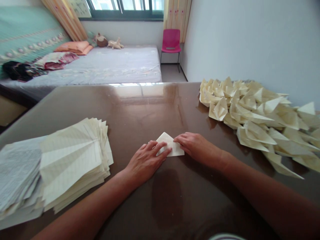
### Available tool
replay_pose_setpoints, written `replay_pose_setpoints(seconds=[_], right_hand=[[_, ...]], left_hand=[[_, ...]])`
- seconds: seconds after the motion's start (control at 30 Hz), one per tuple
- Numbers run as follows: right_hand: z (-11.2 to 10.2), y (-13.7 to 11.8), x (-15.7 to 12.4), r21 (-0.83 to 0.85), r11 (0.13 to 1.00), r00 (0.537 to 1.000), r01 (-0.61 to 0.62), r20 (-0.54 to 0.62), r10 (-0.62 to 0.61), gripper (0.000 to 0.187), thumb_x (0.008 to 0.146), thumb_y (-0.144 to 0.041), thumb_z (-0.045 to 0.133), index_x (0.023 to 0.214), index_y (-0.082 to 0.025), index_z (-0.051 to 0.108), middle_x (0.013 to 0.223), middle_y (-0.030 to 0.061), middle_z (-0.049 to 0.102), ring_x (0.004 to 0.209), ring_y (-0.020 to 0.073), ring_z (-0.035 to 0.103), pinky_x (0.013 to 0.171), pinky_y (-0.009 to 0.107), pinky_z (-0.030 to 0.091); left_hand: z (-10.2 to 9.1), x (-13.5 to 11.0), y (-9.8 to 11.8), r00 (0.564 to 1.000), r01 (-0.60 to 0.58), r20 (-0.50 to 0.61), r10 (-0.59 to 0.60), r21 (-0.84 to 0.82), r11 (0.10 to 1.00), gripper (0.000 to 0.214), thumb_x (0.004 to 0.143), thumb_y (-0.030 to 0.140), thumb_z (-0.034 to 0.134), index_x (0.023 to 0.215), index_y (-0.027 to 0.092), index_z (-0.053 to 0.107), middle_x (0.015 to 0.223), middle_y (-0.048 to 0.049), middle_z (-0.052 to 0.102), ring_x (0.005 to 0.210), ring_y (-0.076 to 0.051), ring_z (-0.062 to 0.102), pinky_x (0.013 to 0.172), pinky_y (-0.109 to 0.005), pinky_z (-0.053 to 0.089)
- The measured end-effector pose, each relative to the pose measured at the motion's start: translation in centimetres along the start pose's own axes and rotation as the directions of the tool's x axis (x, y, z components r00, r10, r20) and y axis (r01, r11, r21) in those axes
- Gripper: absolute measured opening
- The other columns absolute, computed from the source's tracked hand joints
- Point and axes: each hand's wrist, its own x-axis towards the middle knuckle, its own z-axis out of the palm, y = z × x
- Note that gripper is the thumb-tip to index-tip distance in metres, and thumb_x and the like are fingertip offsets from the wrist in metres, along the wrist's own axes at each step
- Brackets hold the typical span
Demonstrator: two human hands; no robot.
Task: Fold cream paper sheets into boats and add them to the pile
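Note:
A small cream sheet of folded paper (166, 139), pointed at the top, lies flat on the brown table in front of me. My left hand (147, 156) rests over its left part, fingers spread and pressing it down. At the paper's right edge, my right hand (193, 145) has its fingers closed together on the slanted side; the fingertips are partly hidden. To the left is a stack of creased cream sheets (72, 160). A large heap of folded paper boats (260, 116) spreads over the table's right side.
Grey printed sheets (18, 170) lie at the far left, beside the cream stack. The glossy brown table (130, 113) reflects the window. Part of a round white rim (226, 236) shows at the bottom edge. Beyond stand a bed (120, 65) and a pink chair (171, 40).

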Motion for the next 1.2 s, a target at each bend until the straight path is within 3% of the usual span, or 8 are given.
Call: replay_pose_setpoints(seconds=[0.13, 0.3, 0.37, 0.43, 0.5, 0.6, 0.77, 1.2], right_hand=[[1.3, -2.9, -0.7, -0.271, 0.962, 0.999, 0.023, 0.052, -0.010, 0.026, 0.086, -0.008, 0.052, 0.109, -0.009, 0.063, 0.100, 0.0135, 0.068, 0.089, 0.0225, 0.062, 0.079, 0.033, 0.051], [4.2, -6.0, -2.0, -0.548, 0.836, 0.998, -0.032, -0.067, -0.006, 0.047, 0.082, -0.006, 0.050, 0.127, 0.003, 0.051, 0.118, 0.0290, 0.060, 0.110, 0.0317, 0.059, 0.084, 0.041, 0.052], [4.8, -6.2, -2.2, -0.563, 0.825, 0.995, -0.046, -0.101, -0.013, 0.046, 0.080, -0.007, 0.050, 0.125, 0.002, 0.053, 0.119, 0.0299, 0.059, 0.110, 0.0328, 0.059, 0.084, 0.042, 0.052], [5.1, -6.1, -2.2, -0.568, 0.822, 0.993, -0.054, -0.119, -0.017, 0.046, 0.079, -0.006, 0.051, 0.124, 0.002, 0.054, 0.118, 0.0304, 0.060, 0.110, 0.0334, 0.059, 0.084, 0.044, 0.053], [5.2, -6.1, -2.2, -0.573, 0.817, 0.991, -0.057, -0.130, -0.022, 0.047, 0.078, -0.005, 0.051, 0.125, 0.003, 0.054, 0.118, 0.0311, 0.060, 0.110, 0.0341, 0.059, 0.084, 0.044, 0.053], [5.2, -6.1, -2.2, -0.583, 0.811, 0.991, -0.049, -0.133, -0.035, 0.048, 0.077, -0.004, 0.051, 0.124, 0.004, 0.054, 0.117, 0.0321, 0.060, 0.110, 0.0352, 0.059, 0.084, 0.045, 0.053], [5.5, -6.2, -2.1, -0.587, 0.808, 0.989, -0.048, -0.140, -0.042, 0.047, 0.078, -0.005, 0.050, 0.123, 0.005, 0.055, 0.118, 0.0322, 0.060, 0.110, 0.0346, 0.060, 0.082, 0.044, 0.054], [5.4, -6.2, -2.0, -0.607, 0.794, 0.989, -0.037, -0.134, -0.057, 0.047, 0.077, -0.006, 0.051, 0.123, 0.005, 0.057, 0.116, 0.0321, 0.060, 0.108, 0.0351, 0.061, 0.079, 0.043, 0.055]], left_hand=[[-0.1, 0.0, 0.4, 1.000, 0.007, 0.010, -0.007, -0.009, 1.000, 0.037, 0.098, 0.032, 0.036, 0.133, 0.034, 0.045, 0.135, -0.0020, 0.050, 0.113, -0.022, 0.047, 0.088, -0.038, 0.047], [-0.8, -0.1, -0.5, 1.000, -0.003, -0.008, 0.002, -0.147, 0.989, 0.030, 0.097, 0.031, 0.037, 0.123, 0.030, 0.053, 0.128, -0.0011, 0.055, 0.111, -0.020, 0.049, 0.091, -0.035, 0.045], [-1.5, -0.4, -1.7, 0.992, 0.114, -0.021, -0.122, -0.228, 0.967, 0.026, 0.097, 0.030, 0.037, 0.111, 0.026, 0.058, 0.114, -0.0022, 0.061, 0.104, -0.017, 0.052, 0.088, -0.030, 0.045], [-2.2, -0.7, -2.9, 0.933, 0.342, -0.020, -0.359, -0.261, 0.903, 0.022, 0.095, 0.032, 0.039, 0.098, 0.022, 0.059, 0.099, -0.0027, 0.063, 0.094, -0.017, 0.056, 0.080, -0.029, 0.046], [-2.5, -1.0, -3.5, 0.886, 0.455, 0.043, -0.462, -0.276, 0.847, 0.020, 0.093, 0.037, 0.044, 0.095, 0.023, 0.058, 0.093, -0.0018, 0.062, 0.089, -0.017, 0.058, 0.073, -0.029, 0.045], [-2.2, -0.9, -3.3, 0.878, 0.478, 0.117, -0.464, -0.257, 0.840, 0.023, 0.089, 0.045, 0.049, 0.093, 0.023, 0.056, 0.096, -0.0018, 0.061, 0.090, -0.018, 0.058, 0.071, -0.029, 0.045], [-1.2, 0.1, -2.4, 0.872, 0.489, 0.100, -0.478, -0.185, 0.853, 0.027, 0.083, 0.048, 0.056, 0.092, 0.023, 0.053, 0.096, -0.0025, 0.059, 0.094, -0.021, 0.056, 0.074, -0.032, 0.045], [-1.3, 0.6, -2.8, 0.898, 0.441, 0.114, -0.426, -0.245, 0.864, 0.023, 0.085, 0.044, 0.053, 0.098, 0.025, 0.055, 0.101, -0.0025, 0.054, 0.101, -0.020, 0.054, 0.081, -0.032, 0.047]])
